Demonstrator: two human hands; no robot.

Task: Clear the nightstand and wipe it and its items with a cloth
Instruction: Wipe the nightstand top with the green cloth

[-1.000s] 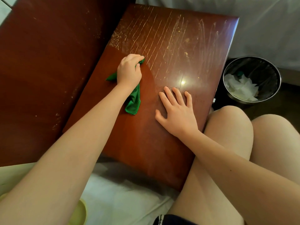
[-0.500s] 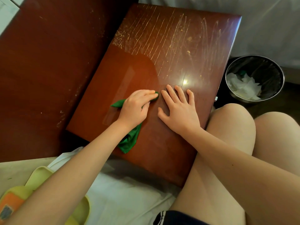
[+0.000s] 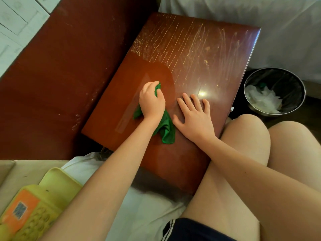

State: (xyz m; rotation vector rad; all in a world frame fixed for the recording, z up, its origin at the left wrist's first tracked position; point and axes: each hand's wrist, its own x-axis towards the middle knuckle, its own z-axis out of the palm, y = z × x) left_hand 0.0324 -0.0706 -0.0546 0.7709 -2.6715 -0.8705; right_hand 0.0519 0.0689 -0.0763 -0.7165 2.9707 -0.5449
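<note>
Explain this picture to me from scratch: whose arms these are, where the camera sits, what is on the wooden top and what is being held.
There is no machine here. A person wears a wide-angle camera on the head, so you look down along their own arms and knees. The left hand grips a crumpled green cloth and presses it on the top of the brown nightstand. The right hand lies flat and empty beside it, as if steadying. Nothing else rests on the top. Its near part looks clean, while the far part shows pale dusty streaks. A metal waste bin with crumpled white stuff inside stands on the floor to the right. A yellow tray sits at bottom left.
</note>
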